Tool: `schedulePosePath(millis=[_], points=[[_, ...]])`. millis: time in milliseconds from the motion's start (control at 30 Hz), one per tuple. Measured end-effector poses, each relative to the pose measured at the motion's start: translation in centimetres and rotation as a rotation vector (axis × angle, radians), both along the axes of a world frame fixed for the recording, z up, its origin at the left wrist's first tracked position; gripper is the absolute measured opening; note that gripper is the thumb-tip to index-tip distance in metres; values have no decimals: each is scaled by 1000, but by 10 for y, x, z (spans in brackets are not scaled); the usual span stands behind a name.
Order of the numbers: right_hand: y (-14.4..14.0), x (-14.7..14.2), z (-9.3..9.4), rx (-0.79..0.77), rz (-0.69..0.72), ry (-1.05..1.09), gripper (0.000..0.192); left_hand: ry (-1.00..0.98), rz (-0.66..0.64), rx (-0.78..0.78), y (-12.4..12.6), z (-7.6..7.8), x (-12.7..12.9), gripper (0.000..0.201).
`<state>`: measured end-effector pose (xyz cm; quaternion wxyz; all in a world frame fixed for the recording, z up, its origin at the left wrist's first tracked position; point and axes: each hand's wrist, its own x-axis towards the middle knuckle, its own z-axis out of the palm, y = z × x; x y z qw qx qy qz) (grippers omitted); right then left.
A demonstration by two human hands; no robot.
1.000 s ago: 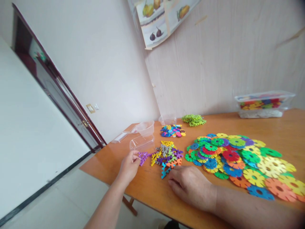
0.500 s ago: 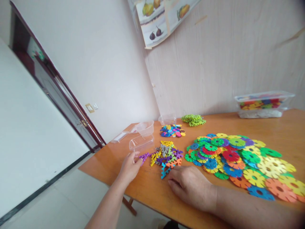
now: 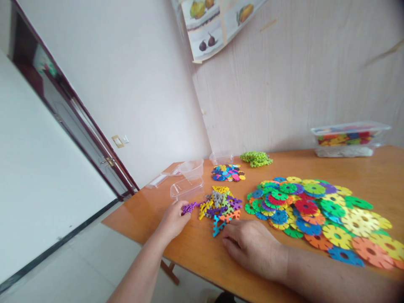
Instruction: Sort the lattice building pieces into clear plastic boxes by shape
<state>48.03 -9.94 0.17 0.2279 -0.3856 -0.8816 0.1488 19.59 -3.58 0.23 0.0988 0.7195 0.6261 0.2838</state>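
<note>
Left forearm comes up from the bottom edge, slanting to the right and away from the body; wrist nearly in line with it, back of the left hand turned up and outward. Thumb and fingers closed in a pinch on the near end of a purple triangle, which sits at the left side of the triangle pile, seen almost edge-on, its far end pointing at a yellow triangle. Cannot tell whether the two touch. Right forearm enters low from the right, lying nearly level across the near part of the table; right hand palm down, knuckles up, fingers curled in and thumb tucked beneath, loosely closed. Its fingertips are hidden, so cannot tell whether it has hold of anything; knuckles lie right beside a blue triangle and an orange triangle at the near side of the pile. Hands stand apart, left one farther out. Large heap of notched discs spreads beyond and right of the right hand. Clear tub lies just past the left hand; small discs lie behind the triangles.
</note>
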Motion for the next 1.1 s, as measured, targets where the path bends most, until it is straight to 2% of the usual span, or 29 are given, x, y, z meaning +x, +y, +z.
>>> schedulePosePath(millis=[133,233,300,367,500,667,833,967,1100], points=[[0,0,1,-7,-5,10,24,86,-27,56,-2,2,1,34],[-1,0,1,-20,-4,18,23,149,-58,167,-8,7,10,36],[-1,0,0,-18,0,27,23,164,-115,186,-11,11,19,33],[-1,0,-1,-13,-3,31,22,170,-187,158,-12,14,28,33],[0,0,-1,-14,-3,37,21,198,-289,72,-9,18,38,47],[-1,1,-1,-16,-2,44,22,166,-331,-21,-5,15,42,48],[0,0,-1,-9,-7,30,22,135,-305,8,-2,16,35,46],[0,0,-1,-6,-6,19,21,136,-199,58,2,23,15,44],[0,1,0,-12,0,19,22,176,-112,38,3,29,-4,42]])
